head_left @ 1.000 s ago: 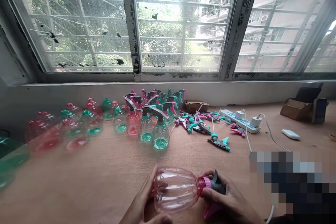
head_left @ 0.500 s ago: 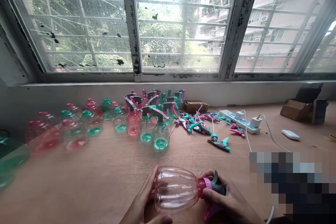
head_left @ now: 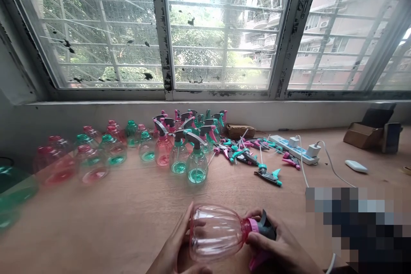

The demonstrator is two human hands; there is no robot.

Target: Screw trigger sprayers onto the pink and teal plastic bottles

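A clear pink spray bottle [head_left: 216,233] lies sideways between my hands near the table's front edge. My left hand [head_left: 178,242] wraps round its base, the fingers behind it and the thumb low in front. At the neck, my right hand [head_left: 272,239] is closed on the pink collar and the black-and-pink spray head [head_left: 265,227], which sits on the bottle's mouth. Beyond, finished-looking bottles with spray heads stand in a group, a green-tinted spray bottle [head_left: 197,165] at the front. Loose spray heads [head_left: 242,152] lie in a pile to the right of them.
Open pink and green bottles [head_left: 114,152] stand at the left. A white power strip [head_left: 297,150] with cables, a white mouse-like object [head_left: 355,166] and a cardboard box [head_left: 361,135] beside a phone [head_left: 391,138] are at the right. Windows line the back; the lower right is pixelated.
The view has shifted very slightly. Both hands keep their hold on the pink spray bottle, with hardly any visible movement.
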